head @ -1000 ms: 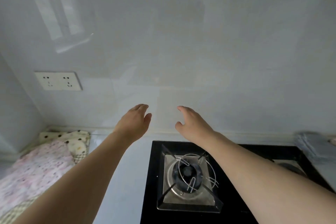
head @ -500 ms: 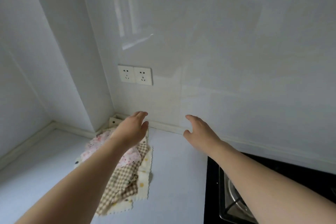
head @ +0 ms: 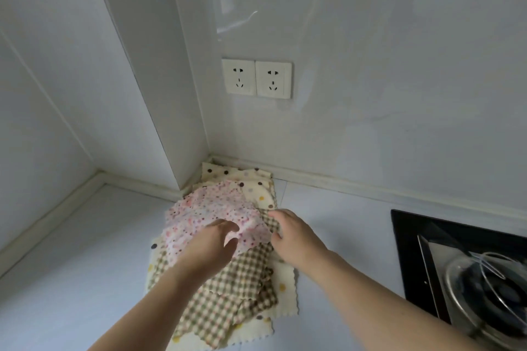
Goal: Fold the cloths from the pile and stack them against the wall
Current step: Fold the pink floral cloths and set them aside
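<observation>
pink cloth point(head: 216, 214): top of pile, just beyond both hands
left hand point(head: 212, 245): nearer, fingers pinching its edge
right hand point(head: 296, 236): beside it, grip unclear

a home kitchen: gas hob point(head: 467, 273) set in a pale counter point(head: 71, 265), 2 wall sockets point(head: 256, 78) above.

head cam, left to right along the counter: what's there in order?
Cloth pile in the corner, both hands on it: left hand, then right hand → bare counter → black gas stove.
</observation>
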A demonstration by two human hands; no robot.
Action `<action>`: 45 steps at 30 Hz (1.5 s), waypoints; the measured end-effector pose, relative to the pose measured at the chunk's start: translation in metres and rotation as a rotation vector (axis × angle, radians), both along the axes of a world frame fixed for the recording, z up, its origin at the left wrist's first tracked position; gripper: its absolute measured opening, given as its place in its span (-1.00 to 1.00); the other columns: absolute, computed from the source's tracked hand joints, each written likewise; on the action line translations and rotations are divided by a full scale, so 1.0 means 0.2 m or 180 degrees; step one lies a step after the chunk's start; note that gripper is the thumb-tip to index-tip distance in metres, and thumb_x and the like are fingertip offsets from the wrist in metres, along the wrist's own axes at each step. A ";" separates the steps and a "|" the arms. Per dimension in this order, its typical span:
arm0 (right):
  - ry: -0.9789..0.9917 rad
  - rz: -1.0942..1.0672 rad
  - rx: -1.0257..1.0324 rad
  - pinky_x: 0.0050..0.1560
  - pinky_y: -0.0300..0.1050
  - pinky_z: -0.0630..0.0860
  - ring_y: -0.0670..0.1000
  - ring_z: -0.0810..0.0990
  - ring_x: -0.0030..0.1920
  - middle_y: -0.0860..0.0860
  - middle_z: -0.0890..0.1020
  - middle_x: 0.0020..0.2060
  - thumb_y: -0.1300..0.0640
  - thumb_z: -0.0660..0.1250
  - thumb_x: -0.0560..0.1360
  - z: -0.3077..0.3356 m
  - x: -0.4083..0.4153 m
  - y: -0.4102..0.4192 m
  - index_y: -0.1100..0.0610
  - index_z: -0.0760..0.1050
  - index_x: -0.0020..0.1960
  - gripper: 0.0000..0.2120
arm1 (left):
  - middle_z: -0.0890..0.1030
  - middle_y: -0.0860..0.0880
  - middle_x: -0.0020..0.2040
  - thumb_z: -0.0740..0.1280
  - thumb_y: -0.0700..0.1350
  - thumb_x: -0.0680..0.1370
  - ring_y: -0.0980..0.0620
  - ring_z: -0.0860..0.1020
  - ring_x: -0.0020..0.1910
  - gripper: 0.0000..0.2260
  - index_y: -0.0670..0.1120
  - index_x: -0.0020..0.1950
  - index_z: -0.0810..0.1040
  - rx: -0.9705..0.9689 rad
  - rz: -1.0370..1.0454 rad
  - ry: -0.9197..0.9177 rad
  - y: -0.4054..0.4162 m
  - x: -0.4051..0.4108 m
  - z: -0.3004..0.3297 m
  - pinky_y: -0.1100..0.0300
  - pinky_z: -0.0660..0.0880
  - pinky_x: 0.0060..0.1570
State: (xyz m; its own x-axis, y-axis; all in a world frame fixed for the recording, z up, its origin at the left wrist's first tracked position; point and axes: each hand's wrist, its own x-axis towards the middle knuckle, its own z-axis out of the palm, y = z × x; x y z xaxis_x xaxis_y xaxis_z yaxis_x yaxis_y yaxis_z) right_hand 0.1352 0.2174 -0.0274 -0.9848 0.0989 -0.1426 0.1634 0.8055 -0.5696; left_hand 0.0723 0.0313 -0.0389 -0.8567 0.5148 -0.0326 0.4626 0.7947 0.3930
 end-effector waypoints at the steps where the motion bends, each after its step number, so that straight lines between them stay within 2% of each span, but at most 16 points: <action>1: 0.0006 0.0036 0.0043 0.44 -0.16 0.24 -0.02 0.30 0.44 -0.03 0.31 0.47 0.21 0.17 0.57 -0.05 -0.01 -0.01 0.07 0.27 0.49 -0.52 | 0.53 0.08 0.26 0.23 -0.07 0.61 0.12 0.52 0.18 -0.73 0.00 0.29 0.53 0.0083 0.0043 0.0007 0.01 0.01 -0.05 0.34 0.40 0.04; 4: 0.0032 0.0106 0.0096 0.44 -0.14 0.25 -0.02 0.30 0.44 -0.06 0.31 0.47 0.19 0.14 0.59 -0.24 -0.05 -0.05 0.04 0.27 0.49 -0.53 | 0.56 0.08 0.19 0.26 -0.12 0.58 0.09 0.54 0.09 -0.77 -0.02 0.20 0.58 0.0287 0.0204 0.0063 0.04 0.02 -0.24 0.34 0.45 -0.04; 8: 0.0318 -0.0047 0.0029 0.46 -0.13 0.22 -0.05 0.28 0.44 -0.08 0.33 0.44 0.16 0.16 0.60 -0.47 -0.10 -0.07 0.02 0.31 0.47 -0.56 | 0.58 0.04 0.12 0.31 -0.10 0.52 0.00 0.50 0.04 -0.76 0.00 0.17 0.60 0.0392 0.0428 0.0410 0.06 0.00 -0.45 0.20 0.46 0.04; 11: 0.0788 -0.0272 0.0250 0.42 -0.01 0.26 -0.03 0.35 0.37 -0.12 0.43 0.35 0.10 0.21 0.54 -0.62 -0.11 -0.10 -0.03 0.42 0.36 -0.61 | 0.51 0.08 0.16 0.35 0.00 0.43 0.00 0.43 0.08 -0.66 0.06 0.21 0.57 0.0490 0.0576 0.0563 0.08 -0.01 -0.54 0.17 0.39 0.08; 15: 0.1179 -0.0352 0.0366 0.40 -0.04 0.22 -0.04 0.34 0.37 -0.16 0.43 0.34 0.04 0.21 0.53 -0.71 -0.11 -0.10 -0.09 0.42 0.33 -0.63 | 0.46 0.11 0.17 0.34 0.07 0.41 0.03 0.38 0.14 -0.63 0.11 0.21 0.53 0.0609 0.0650 0.0698 0.09 -0.02 -0.61 0.16 0.37 0.10; 20: 0.1333 -0.0264 0.0238 0.38 -0.03 0.27 -0.03 0.38 0.36 -0.14 0.43 0.36 0.05 0.21 0.55 -0.74 -0.11 -0.07 -0.09 0.42 0.34 -0.65 | 0.55 0.02 0.11 0.35 0.02 0.45 -0.03 0.46 0.09 -0.69 0.04 0.18 0.58 0.0565 0.0636 0.1285 0.09 0.00 -0.65 0.13 0.44 0.02; 26: 0.1329 -0.0358 0.0109 0.34 -0.02 0.35 0.00 0.42 0.33 -0.09 0.45 0.35 0.04 0.26 0.55 -0.74 -0.11 -0.07 -0.07 0.46 0.33 -0.65 | 0.63 -0.05 -0.01 0.31 -0.02 0.49 -0.07 0.53 0.00 -0.77 -0.06 0.09 0.62 0.0450 0.0511 0.1390 0.10 0.00 -0.63 0.05 0.53 -0.03; 31: 0.1379 -0.0431 0.0112 0.32 -0.03 0.39 -0.01 0.45 0.30 -0.08 0.49 0.30 0.04 0.29 0.53 -0.74 -0.09 -0.09 -0.03 0.50 0.28 -0.68 | 0.63 -0.10 -0.13 0.19 -0.17 0.54 -0.09 0.54 -0.13 -0.81 -0.13 -0.04 0.60 0.0192 0.0543 0.1648 0.09 0.03 -0.61 0.01 0.55 -0.15; 34: 0.1462 -0.0508 -0.0033 0.24 -0.06 0.44 -0.01 0.50 0.21 -0.05 0.55 0.19 0.07 0.31 0.51 -0.73 -0.09 -0.09 0.00 0.55 0.18 -0.75 | 0.60 -0.07 -0.10 0.15 -0.19 0.56 -0.08 0.50 -0.13 -0.85 -0.13 -0.05 0.51 0.0164 0.0464 0.1788 0.09 0.03 -0.59 0.07 0.43 -0.23; 37: 0.1699 -0.0639 -0.0114 0.08 -0.10 0.49 -0.03 0.55 0.05 -0.05 0.60 0.04 0.11 0.30 0.53 -0.70 -0.11 -0.09 0.03 0.60 0.04 -0.86 | 0.53 -0.05 -0.04 0.12 -0.21 0.55 -0.09 0.44 -0.10 -0.91 -0.09 -0.03 0.40 0.0339 0.0396 0.2025 0.09 0.04 -0.54 0.10 0.27 -0.19; 41: 0.2216 -0.0957 -0.0425 -0.05 -0.08 0.49 -0.01 0.55 -0.07 -0.07 0.61 -0.10 0.12 0.22 0.59 -0.64 -0.10 -0.08 0.07 0.54 0.00 -0.87 | 0.55 -0.03 -0.07 0.14 -0.16 0.59 -0.09 0.48 -0.10 -0.91 -0.08 -0.04 0.43 0.0655 0.0298 0.2393 0.09 0.03 -0.48 0.11 0.25 -0.22; 45: 0.2740 -0.1134 -0.0941 -0.13 -0.17 0.37 -0.07 0.50 -0.11 -0.15 0.54 -0.19 0.14 0.20 0.61 -0.58 -0.09 -0.08 0.07 0.48 -0.04 -0.90 | 0.57 -0.05 -0.16 0.14 -0.19 0.57 -0.12 0.48 -0.20 -0.92 -0.08 -0.06 0.41 0.0651 0.0543 0.2263 0.01 -0.01 -0.43 0.08 0.27 -0.29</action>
